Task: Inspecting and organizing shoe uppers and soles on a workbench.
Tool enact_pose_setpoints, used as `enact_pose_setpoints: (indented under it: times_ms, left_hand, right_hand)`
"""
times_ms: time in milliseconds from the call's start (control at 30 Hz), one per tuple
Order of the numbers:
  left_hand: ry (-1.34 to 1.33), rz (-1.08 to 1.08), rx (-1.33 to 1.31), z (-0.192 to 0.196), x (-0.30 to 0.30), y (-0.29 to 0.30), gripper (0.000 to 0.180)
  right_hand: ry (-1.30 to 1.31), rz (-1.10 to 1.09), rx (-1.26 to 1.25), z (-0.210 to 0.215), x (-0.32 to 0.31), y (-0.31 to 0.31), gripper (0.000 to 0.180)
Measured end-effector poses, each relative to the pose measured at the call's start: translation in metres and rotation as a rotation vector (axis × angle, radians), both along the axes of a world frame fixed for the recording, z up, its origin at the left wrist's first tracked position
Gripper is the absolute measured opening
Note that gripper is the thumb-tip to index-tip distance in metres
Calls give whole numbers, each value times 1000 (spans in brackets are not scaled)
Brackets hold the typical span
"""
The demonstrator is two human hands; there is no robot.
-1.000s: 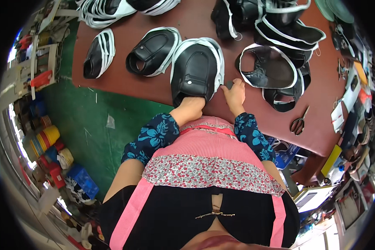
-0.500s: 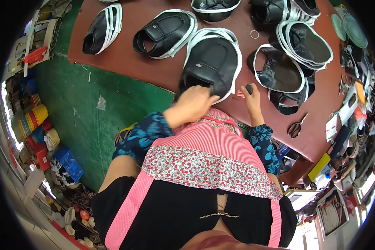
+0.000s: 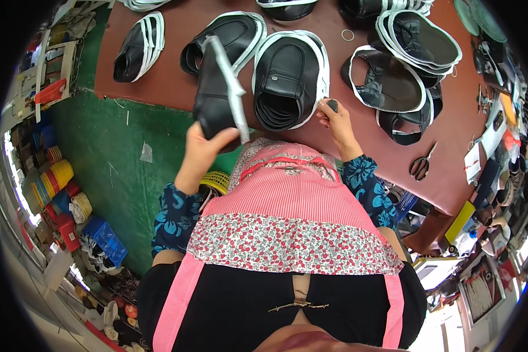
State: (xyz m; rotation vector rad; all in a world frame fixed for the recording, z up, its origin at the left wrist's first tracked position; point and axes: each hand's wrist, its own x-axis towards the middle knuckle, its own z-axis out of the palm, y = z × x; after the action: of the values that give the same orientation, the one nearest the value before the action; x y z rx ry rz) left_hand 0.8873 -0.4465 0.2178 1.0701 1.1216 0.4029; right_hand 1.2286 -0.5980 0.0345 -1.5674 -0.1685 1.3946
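Note:
My left hand (image 3: pixel 200 154) grips a black shoe upper (image 3: pixel 212 97) with a white zigzag edge, holding it raised and turned on its side, left of a stack. That stack of black shoe uppers (image 3: pixel 283 64) lies on the table's near edge, several nested together, their openings facing me. At the stack's right side my right hand (image 3: pixel 339 122) is closed around a small black object (image 3: pixel 332 105). Only its dark, rounded end shows, so its kind is unclear. Its fingertips are close to the stack's white rim; whether they touch it I cannot tell.
More uppers stand on the red-brown table (image 3: pixel 387 152): a set at the far left (image 3: pixel 139 50), one behind the raised upper (image 3: pixel 240 35), and piles at the right (image 3: pixel 422 47). Scissors (image 3: pixel 421 167) lie near the right edge. A yellow basket (image 3: pixel 216 180) sits below the table.
My left hand has lifted one upper off the stack and swung it left, tipping it on its side. The right hand has shifted slightly left and up, still holding the black object.

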Motion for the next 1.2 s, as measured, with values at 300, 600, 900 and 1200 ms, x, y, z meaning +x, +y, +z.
enact_pose_setpoints:
  times_ms: [300,600,900,1200]
  left_hand:
    - [358,-517,939,-74,72,-38,43]
    - [307,-368,954,-21,14,32,48]
    - [695,-1036,1380,-132,-71,227,45]
    - [1077,-782,1228,-161,-92,208,45]
  right_hand:
    - [-88,18,101,28,-17,8,25]
    - [36,-125,214,70,-41,20,24]
    - [-67,-308,-41,8,-36,15,34]
    - [-273,-308,-51,11,-49,16,31]
